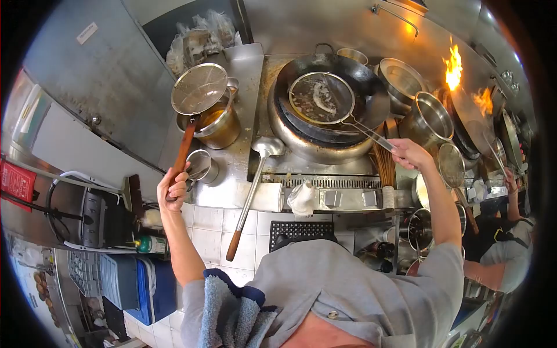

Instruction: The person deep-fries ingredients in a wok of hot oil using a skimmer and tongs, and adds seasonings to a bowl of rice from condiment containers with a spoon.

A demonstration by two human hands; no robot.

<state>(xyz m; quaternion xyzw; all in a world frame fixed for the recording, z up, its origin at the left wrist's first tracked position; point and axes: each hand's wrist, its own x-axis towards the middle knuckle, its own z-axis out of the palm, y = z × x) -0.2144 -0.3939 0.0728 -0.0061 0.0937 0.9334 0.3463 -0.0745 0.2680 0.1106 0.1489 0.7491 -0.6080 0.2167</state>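
My left hand [173,185] is closed round the wooden handle of a mesh strainer [199,89], which is over a metal pot [220,131] of brownish liquid. In my right hand [409,155] is the metal handle of a second, wire-rimmed strainer [322,97]. That strainer is above a large black wok [290,66], with a pale, curved piece of food [324,97] showing within its rim. Between my hands a long ladle [267,146] lies with its wooden handle over the counter's front edge. A metal cup [203,167] stands near my left hand.
Flames [453,66] rise at the back right beside another wok. A co-worker's hand [510,180] holds a utensil at the far right. Metal pots [434,116] and a bamboo brush [385,165] stand right of my wok. A white cloth [301,198] lies at the front edge.
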